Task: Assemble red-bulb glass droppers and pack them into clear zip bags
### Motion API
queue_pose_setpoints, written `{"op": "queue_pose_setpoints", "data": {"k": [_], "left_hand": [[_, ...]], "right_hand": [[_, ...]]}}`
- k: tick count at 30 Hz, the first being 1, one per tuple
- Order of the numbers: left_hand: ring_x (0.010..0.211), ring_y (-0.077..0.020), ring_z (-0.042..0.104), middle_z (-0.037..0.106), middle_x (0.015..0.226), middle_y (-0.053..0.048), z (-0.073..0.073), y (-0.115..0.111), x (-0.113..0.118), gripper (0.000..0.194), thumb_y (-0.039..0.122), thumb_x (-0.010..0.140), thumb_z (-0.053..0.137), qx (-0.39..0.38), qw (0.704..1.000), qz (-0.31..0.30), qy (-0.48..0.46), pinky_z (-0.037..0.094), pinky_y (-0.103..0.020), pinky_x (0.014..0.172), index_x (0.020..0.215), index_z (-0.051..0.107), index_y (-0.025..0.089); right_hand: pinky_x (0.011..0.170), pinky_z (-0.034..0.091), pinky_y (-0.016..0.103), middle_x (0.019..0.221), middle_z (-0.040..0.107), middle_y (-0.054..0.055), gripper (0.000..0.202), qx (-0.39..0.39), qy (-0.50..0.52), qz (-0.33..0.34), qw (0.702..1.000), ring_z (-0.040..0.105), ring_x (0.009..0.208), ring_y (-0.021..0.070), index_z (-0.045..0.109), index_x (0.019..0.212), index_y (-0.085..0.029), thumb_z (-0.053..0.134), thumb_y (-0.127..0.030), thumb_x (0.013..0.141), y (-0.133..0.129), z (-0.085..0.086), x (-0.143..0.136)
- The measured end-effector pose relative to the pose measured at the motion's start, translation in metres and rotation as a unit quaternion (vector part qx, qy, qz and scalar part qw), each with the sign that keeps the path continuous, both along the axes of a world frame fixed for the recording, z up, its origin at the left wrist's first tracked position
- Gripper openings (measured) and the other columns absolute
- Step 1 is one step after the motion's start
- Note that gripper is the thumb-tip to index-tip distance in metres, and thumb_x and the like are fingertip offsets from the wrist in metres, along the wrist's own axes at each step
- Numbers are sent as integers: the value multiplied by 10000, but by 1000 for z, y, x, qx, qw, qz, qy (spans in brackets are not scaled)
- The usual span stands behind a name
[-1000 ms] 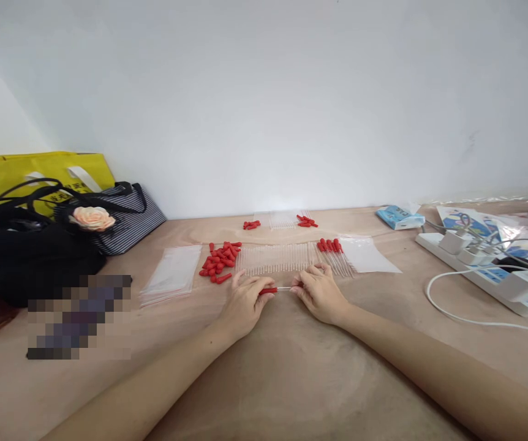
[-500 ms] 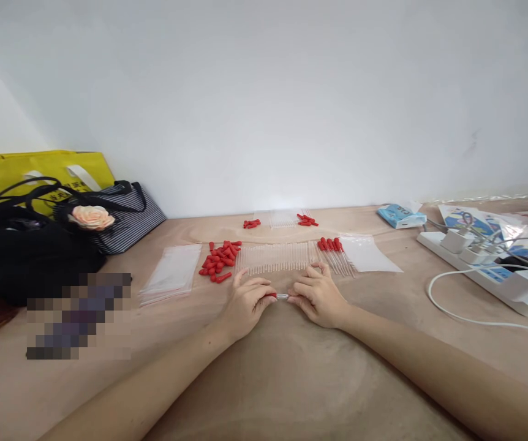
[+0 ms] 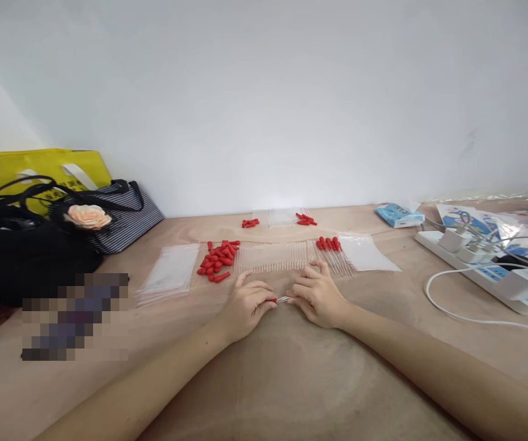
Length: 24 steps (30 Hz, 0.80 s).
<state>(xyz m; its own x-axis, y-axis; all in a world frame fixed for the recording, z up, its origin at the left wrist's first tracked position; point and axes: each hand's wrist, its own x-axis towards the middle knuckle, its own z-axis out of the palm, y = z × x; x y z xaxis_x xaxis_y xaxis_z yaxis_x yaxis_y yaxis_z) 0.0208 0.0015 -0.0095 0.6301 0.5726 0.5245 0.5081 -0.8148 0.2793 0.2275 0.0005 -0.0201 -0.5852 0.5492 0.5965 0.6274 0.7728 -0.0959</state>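
Observation:
Between my hands is a clear glass tube [image 3: 283,299] with a red rubber bulb [image 3: 272,300] at its left end. My left hand [image 3: 248,306] pinches the bulb, and my right hand [image 3: 314,297] pinches the tube's other end. Beyond them lies a row of clear tubes [image 3: 273,257]. A pile of red bulbs [image 3: 218,260] sits left of the row. To its right are several droppers with red bulbs [image 3: 331,245] fitted, beside a clear plastic bag [image 3: 369,253]. A stack of flat plastic bags [image 3: 167,274] lies at the left.
Near the wall are more red bulbs [image 3: 307,220] and tubes [image 3: 282,218]. A white power strip [image 3: 489,275] with cables and a blue packet [image 3: 399,215] are at the right. A striped bag [image 3: 130,214], a black bag [image 3: 29,263] and a yellow bag [image 3: 62,162] stand left.
The glass tube between my hands has tilted, its left end with the bulb now slightly lower. Both hands have otherwise stayed nearly in place.

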Motion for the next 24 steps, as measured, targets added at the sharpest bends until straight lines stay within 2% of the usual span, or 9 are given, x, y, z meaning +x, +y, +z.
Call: {"op": "queue_pose_setpoints", "data": {"k": [15, 24], "left_hand": [[762, -137, 616, 685, 751, 8, 2, -2, 0, 118, 209, 825, 501, -2, 1000, -10, -9, 209, -415, 966, 788, 612, 195], [768, -147, 616, 685, 722, 29, 5, -5, 2, 85, 221, 798, 538, 24, 999, 33, 9, 73, -464, 1006, 754, 608, 199]], "right_hand": [[819, 175, 375, 617, 582, -2, 188, 17, -33, 6, 999, 406, 711, 136, 611, 731, -202, 463, -273, 825, 1, 2, -1], [789, 182, 377, 604, 559, 14, 202, 28, -42, -4, 999, 396, 717, 145, 586, 660, -174, 465, -234, 809, -4, 6, -6]]}}
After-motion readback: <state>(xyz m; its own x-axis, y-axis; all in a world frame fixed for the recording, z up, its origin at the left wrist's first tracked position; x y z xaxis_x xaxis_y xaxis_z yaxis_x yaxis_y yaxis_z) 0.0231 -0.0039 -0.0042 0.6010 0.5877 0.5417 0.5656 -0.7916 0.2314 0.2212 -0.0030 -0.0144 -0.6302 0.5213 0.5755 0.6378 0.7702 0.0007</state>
